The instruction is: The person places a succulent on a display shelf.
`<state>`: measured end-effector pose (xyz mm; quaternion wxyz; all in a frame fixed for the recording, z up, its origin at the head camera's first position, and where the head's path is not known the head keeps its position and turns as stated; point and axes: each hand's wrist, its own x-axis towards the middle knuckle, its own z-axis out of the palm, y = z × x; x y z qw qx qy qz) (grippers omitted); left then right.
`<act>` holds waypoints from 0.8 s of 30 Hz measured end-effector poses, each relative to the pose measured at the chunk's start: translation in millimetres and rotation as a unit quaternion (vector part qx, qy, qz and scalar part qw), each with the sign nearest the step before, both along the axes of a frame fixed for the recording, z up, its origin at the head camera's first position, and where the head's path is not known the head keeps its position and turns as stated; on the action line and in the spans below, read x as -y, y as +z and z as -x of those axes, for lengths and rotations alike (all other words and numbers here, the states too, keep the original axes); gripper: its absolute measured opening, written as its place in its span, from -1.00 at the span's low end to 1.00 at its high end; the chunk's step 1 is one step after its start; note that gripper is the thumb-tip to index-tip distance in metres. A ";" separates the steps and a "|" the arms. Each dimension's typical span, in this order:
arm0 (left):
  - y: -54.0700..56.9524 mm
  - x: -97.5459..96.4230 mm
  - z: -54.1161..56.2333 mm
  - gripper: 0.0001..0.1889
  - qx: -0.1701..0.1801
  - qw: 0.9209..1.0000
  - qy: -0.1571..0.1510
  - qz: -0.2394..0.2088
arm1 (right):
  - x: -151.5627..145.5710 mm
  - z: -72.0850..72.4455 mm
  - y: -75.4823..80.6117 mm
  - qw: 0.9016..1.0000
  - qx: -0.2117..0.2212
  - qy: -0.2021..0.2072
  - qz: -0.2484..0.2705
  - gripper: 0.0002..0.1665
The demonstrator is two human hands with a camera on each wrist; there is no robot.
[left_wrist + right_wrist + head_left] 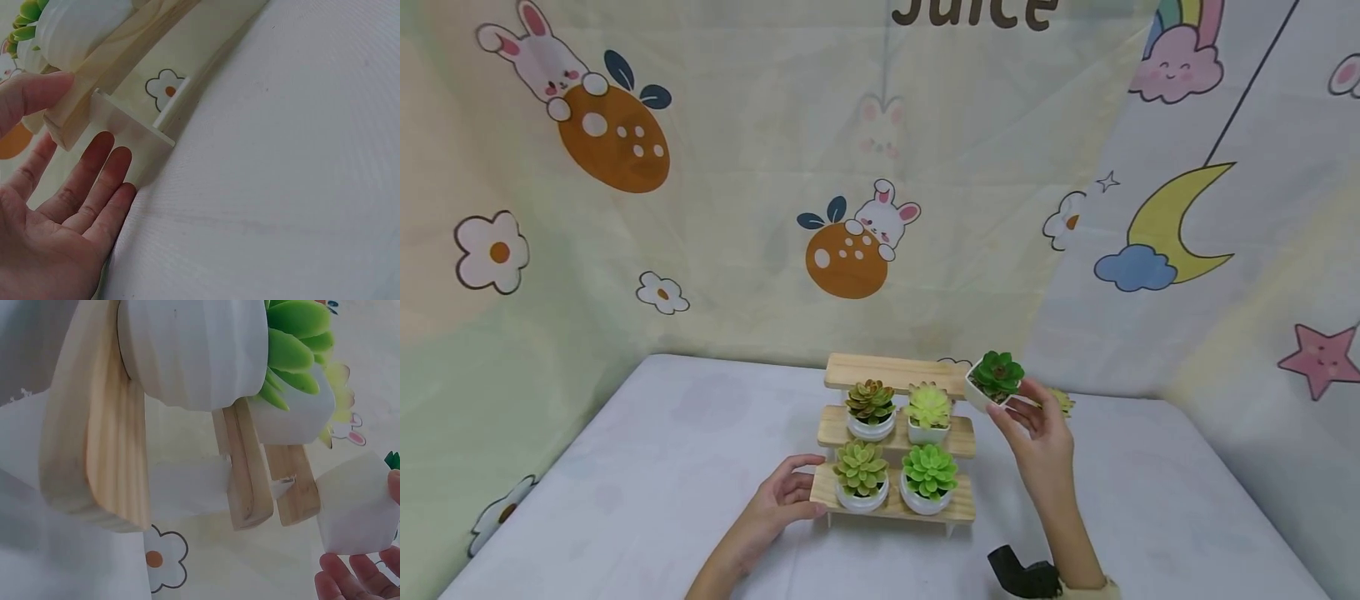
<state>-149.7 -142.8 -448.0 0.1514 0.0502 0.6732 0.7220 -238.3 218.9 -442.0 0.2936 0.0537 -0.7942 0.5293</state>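
Note:
A three-step wooden plant stand (895, 510) stands on the table. My left hand (781, 497) grips the left end of its lowest board, with the thumb (44, 94) against the board and the other fingers around and below its end. My right hand (1037, 421) holds a dark green potted succulent (997, 377) by its white angular pot (357, 506), tilted at the right end of the top board (887, 372). The middle board carries a brownish succulent (870, 405) and a pale yellow-green one (928, 407). Two more, an olive-green one (861, 468) and a bright green one (929, 472), sit on the lowest board.
Another yellowish succulent (1063, 402) shows partly behind my right hand. A white cloth covers the table (662, 483). A printed fabric backdrop (737, 250) rises behind and at the sides. Black material (1026, 575) is around my right wrist.

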 end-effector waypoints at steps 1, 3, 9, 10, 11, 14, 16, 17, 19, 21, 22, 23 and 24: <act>-0.1 -0.3 0.0 -0.30 -0.001 1.000 0.000 -0.001 | 8.9 -10.5 17.2 1.000 0.011 0.005 0.007 -0.23; -0.5 -0.7 0.3 -0.29 -0.001 1.000 -0.001 -0.001 | 25.9 -30.1 51.5 0.999 0.036 0.014 0.019 -0.28; 0.2 -0.6 0.2 -0.30 0.000 1.000 0.000 -0.004 | 46.4 -40.4 94.8 0.997 0.074 0.031 -0.002 -0.27; 0.2 -0.4 0.3 -0.30 0.000 1.000 0.000 -0.004 | 47.3 -38.3 97.2 0.996 0.077 0.035 -0.011 -0.25; 0.0 -0.3 0.1 -0.30 0.000 1.000 0.001 -0.003 | 48.2 -36.1 99.7 0.996 0.080 0.041 -0.020 -0.25; -0.8 0.0 0.3 -0.30 -0.001 1.000 0.001 0.001 | 50.9 -30.2 108.2 0.993 0.086 0.067 -0.045 -0.25; -1.2 0.0 0.6 -0.30 -0.001 1.000 0.001 0.001 | 52.6 -26.3 114.3 0.990 0.092 0.084 -0.062 -0.26; -1.3 0.0 0.8 -0.30 0.001 1.000 0.002 0.003 | 53.6 -24.6 117.4 0.989 0.096 0.093 -0.069 -0.26; -1.2 0.2 1.2 -0.30 0.002 1.000 0.003 0.005 | 56.2 -21.6 123.9 0.985 0.104 0.113 -0.080 -0.26; -1.0 0.1 1.6 -0.30 0.004 1.000 0.006 0.005 | 59.8 -18.6 129.9 0.980 0.115 0.133 -0.089 -0.25; -1.2 0.1 1.7 -0.30 0.006 1.000 0.007 0.005 | 61.8 -17.3 133.0 0.978 0.121 0.143 -0.091 -0.24; -1.1 0.0 1.6 -0.30 0.006 1.000 0.008 0.006 | 63.8 -15.8 135.6 0.975 0.128 0.154 -0.093 -0.24; -1.1 0.0 1.4 -0.30 0.006 1.000 0.007 0.006 | 65.9 -14.5 138.3 0.972 0.135 0.165 -0.095 -0.24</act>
